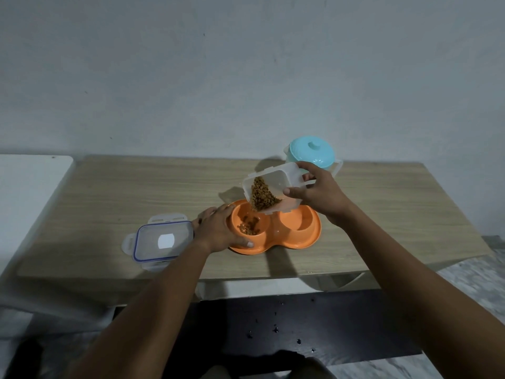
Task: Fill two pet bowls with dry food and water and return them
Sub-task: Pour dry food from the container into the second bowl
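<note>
An orange double pet bowl [297, 242] sits on the wooden table [142, 192]. My left hand [218, 228] grips its left rim. My right hand [319, 194] holds a clear plastic food container [276, 179] tilted above the left bowl, with brown kibble [262, 195] sliding toward its open mouth. Some kibble [248, 225] lies in the left bowl. The right bowl [296, 218] looks empty.
The container's clear lid [161, 240] with a blue seal lies flat left of the bowl. A light-blue lidded pitcher [311, 153] stands at the back, behind my right hand. A wall runs along the table's far edge. Below the near edge is a dark surface with specks.
</note>
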Available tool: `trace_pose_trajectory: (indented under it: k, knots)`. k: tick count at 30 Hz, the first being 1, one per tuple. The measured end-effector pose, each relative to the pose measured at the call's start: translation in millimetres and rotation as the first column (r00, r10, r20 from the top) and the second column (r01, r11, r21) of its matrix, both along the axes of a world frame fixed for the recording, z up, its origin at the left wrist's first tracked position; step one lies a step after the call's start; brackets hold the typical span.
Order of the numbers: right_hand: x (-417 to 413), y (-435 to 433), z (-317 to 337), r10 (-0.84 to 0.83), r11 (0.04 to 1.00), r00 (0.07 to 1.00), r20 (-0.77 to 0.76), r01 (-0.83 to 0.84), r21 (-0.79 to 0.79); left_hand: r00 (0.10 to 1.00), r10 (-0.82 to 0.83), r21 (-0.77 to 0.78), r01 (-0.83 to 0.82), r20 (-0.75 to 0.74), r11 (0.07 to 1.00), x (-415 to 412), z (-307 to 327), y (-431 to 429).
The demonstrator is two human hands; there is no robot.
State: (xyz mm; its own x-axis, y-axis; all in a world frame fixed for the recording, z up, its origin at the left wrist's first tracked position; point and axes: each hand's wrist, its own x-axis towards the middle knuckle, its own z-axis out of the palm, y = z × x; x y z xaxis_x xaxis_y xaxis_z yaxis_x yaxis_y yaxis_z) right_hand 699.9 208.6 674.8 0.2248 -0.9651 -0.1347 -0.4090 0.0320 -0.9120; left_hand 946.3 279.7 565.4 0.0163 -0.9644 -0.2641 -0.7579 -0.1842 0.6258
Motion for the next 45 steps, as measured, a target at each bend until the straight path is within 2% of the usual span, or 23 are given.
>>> trace_pose_trajectory:
  k: [22,40,45]
  knots:
    - [2,-1,-2,-0.004,1.0,1.0,-0.01,0.004,0.016,1.0,-0.005,0.018,0.005,-0.007,1.0,1,3,1]
    - [1,6,1,-0.03,0.997,0.997,0.065,0.025,0.074,1.0,-0.007,0.013,0.007,0.016,1.0,1,2,1]
    - [0,4,-6,-0.119,0.982,0.979,0.163,0.091,0.168,0.999,-0.004,0.001,0.004,-0.041,1.0,-2,9,4]
